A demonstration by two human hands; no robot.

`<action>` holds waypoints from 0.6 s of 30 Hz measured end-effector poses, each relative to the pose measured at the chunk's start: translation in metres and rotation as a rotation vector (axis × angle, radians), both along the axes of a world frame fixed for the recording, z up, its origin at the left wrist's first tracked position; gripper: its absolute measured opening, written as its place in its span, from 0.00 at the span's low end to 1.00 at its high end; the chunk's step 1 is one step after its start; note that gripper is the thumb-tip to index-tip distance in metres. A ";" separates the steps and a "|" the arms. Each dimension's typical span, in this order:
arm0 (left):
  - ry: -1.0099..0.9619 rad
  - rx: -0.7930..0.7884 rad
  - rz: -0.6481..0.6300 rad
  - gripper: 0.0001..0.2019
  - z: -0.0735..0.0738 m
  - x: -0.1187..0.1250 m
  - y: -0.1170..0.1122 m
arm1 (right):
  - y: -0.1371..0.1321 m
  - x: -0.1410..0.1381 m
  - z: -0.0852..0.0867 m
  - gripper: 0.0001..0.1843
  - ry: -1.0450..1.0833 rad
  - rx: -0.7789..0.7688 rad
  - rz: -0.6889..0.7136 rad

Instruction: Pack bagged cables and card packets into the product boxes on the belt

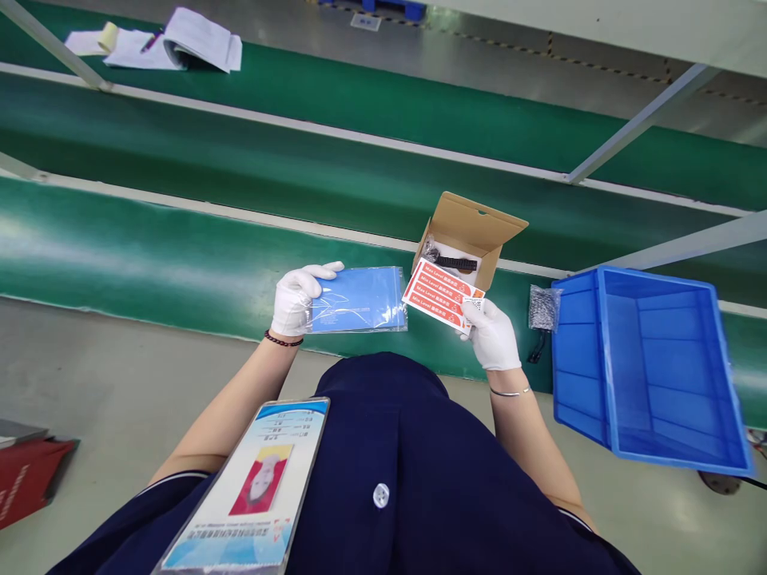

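Note:
Both my hands wear white gloves. My left hand (296,300) is closed on the left end of a clear plastic bag with a blue sheet inside (359,299), held flat above the green belt. My right hand (492,334) pinches the lower corner of a red and white label sheet (439,294), which tilts toward an open brown cardboard box (473,228). The box stands on the belt just beyond the sheet, its flap up, with a black part (455,262) lying inside.
A blue plastic bin (650,363) sits at the right on the belt edge. A small bag of dark parts (544,307) lies between it and the box. The green conveyor belt (149,255) runs across. Papers (180,40) lie far left on the back shelf. A badge (252,487) hangs on my chest.

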State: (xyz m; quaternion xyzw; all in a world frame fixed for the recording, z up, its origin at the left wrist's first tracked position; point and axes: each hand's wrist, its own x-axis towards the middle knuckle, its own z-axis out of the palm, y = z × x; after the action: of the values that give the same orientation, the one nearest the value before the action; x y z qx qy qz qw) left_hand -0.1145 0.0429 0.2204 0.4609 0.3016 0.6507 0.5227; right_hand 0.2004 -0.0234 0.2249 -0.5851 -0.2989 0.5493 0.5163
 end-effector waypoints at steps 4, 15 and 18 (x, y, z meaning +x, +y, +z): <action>0.004 0.027 -0.008 0.24 -0.002 0.001 0.000 | -0.001 -0.004 0.001 0.24 -0.021 0.001 0.006; 0.021 0.051 0.011 0.21 -0.003 0.006 0.001 | -0.003 -0.008 0.004 0.21 -0.081 -0.051 0.218; 0.020 0.051 -0.023 0.20 -0.004 0.014 -0.003 | 0.000 -0.016 0.005 0.21 -0.083 -0.058 0.272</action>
State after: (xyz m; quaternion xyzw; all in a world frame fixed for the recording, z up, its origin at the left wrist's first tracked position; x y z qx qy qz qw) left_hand -0.1004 0.0400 0.2161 0.4841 0.2849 0.6475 0.5150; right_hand 0.1844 -0.0234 0.2300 -0.5761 -0.3803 0.5980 0.4073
